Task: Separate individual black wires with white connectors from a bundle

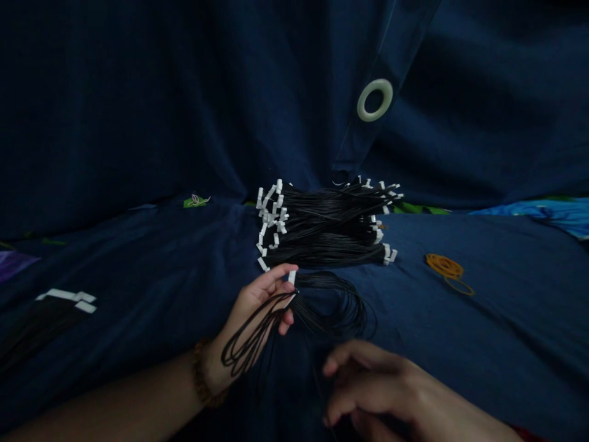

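Observation:
My left hand is closed, pinching a small bundle of black cables by its white connector end. Several black loops hang from that grip over my palm and wrist, and the rest curve away to the right. Lower right, my right hand is held just below the cable loops, its fingers half curled and apart, slightly blurred, with nothing visible in them. Just beyond my left hand lies a pile of black cable bundles with white connectors at both ends.
Orange rubber bands lie on the dark blue cloth at right. At far left are more black cables with white connectors. A blue curtain with a pale ring hangs behind. A small green scrap rests near the curtain.

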Demonstrator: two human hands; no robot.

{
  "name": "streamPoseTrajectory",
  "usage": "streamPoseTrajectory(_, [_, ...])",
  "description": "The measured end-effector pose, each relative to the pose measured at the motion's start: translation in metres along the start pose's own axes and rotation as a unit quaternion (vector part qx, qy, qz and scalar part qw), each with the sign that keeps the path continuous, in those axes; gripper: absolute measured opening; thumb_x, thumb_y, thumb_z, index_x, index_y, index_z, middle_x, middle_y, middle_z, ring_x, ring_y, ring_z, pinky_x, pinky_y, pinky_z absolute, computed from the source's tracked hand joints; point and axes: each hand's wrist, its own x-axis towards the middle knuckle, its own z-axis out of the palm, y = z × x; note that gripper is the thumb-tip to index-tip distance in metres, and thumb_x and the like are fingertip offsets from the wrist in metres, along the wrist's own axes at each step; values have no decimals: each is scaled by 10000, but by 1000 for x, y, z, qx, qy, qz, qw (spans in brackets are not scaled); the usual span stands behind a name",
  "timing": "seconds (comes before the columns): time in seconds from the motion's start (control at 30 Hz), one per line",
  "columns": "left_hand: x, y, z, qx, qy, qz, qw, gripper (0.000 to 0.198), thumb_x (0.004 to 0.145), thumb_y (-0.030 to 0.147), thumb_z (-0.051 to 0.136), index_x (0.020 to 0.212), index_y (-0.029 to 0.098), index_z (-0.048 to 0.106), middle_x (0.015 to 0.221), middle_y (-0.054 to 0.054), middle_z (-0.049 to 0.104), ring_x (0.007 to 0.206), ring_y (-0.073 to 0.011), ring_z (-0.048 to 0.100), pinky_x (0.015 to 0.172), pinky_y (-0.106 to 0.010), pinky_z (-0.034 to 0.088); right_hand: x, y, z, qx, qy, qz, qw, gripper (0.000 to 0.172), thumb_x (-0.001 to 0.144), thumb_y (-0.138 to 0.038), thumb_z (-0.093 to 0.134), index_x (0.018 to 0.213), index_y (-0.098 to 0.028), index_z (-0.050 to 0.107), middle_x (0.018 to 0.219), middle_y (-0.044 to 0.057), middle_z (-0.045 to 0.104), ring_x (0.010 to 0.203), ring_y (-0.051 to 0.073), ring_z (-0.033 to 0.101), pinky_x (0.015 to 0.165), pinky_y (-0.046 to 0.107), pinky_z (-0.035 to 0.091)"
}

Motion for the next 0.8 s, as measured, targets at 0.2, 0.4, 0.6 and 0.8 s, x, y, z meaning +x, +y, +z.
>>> streamPoseTrajectory(0.2, [-3,0,4,1,14,-2,1000,363,647,108,671,1000,166,612,684,34,562,416,-58,519,337,-129,371,9,-4,4,40,-51,52,997,376,687,35,517,939,-207,656,931,-15,644,822,74,613,733,122,466])
streamPoseTrajectory(0.4, [-3,3,6,7,13,-4,1000,361,635,88,677,985,141,606,647,33,555,418,-62,515,335,-125,382,2,-12,-36,103,-13,132,986,268,805,-35,418,802,-180,643,753,-10,644,722,100,602,672,193,470])
streamPoseTrajectory(0.6, [-1,3,6,32,10,-12,999,294,695,193,662,980,153,601,603,44,535,400,-65,514,326,-127,374,-4,0,-65,249,-6,85,965,123,844,-214,532,815,-190,648,714,7,613,670,102,569,605,206,455])
streamPoseTrajectory(0.8, [1,-4,3,40,-23,5,999,344,659,229,704,979,153,603,601,40,546,390,-88,534,304,-145,388,-4,8,-73,348,277,-40,895,165,779,-413,600,701,-269,609,918,-23,558,870,156,560,793,331,477])
